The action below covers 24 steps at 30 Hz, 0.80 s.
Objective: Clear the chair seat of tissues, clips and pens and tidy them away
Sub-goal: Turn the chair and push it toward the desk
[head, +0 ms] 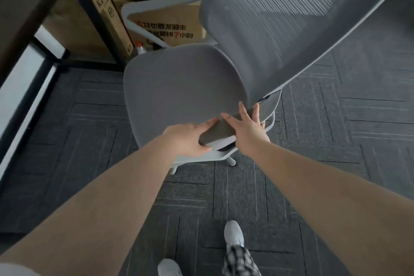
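Note:
A grey office chair stands in front of me, its fabric seat (179, 87) bare, with no tissues, clips or pens on it. The mesh backrest (280, 22) rises at the upper right. Both hands are on the near armrest (218, 131), a dark grey pad. My left hand (190, 139) wraps around the pad's front end, thumb on top and fingers below. My right hand (248, 125) lies across the pad's back part, its fingers spread over it toward the seat.
Cardboard boxes (165, 22) stand behind the chair, next to a black desk leg (96, 13) at the upper left. A small bottle (140, 48) sits on the floor by the boxes. Dark carpet tiles surround the chair. My white shoes (234, 234) show at the bottom.

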### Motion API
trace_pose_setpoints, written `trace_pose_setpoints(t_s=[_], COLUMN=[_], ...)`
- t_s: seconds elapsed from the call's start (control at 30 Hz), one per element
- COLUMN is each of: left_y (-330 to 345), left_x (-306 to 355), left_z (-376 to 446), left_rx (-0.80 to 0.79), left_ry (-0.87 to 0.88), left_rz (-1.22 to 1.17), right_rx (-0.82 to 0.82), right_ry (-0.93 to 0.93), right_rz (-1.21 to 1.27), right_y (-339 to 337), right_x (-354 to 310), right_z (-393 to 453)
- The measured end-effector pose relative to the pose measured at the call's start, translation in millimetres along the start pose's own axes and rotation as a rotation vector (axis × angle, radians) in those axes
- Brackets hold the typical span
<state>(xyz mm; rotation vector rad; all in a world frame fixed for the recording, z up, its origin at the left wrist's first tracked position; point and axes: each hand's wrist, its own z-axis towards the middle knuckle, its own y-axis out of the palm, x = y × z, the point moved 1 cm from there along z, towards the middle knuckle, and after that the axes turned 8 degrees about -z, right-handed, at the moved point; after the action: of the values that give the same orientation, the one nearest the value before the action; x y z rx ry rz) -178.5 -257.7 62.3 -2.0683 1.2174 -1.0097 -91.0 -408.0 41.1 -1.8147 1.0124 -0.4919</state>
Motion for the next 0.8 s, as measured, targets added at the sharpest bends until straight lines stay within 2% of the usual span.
trace_pose_setpoints(t_s=[0.47, 0.67, 0.73, 0.8], left_y=[26, 30, 29, 26], left_x=[-103, -169, -188, -204], left_z=[-83, -123, -137, -147], left_rx=[0.012, 0.007, 0.009, -0.015], left_ry=[-0.027, -0.099, -0.124, -0.139], left_rz=[0.024, -0.015, -0.018, -0.035], right_rx=[-0.048, -0.132, -0.079, 0.09], right_ry=[-0.032, -0.16, -0.212, -0.171], right_rz=[0.006, 0.053, 0.115, 0.212], right_y=[32, 34, 35, 33], right_x=[-121, -184, -190, -185], right_z=[-47, -46, -51, -61])
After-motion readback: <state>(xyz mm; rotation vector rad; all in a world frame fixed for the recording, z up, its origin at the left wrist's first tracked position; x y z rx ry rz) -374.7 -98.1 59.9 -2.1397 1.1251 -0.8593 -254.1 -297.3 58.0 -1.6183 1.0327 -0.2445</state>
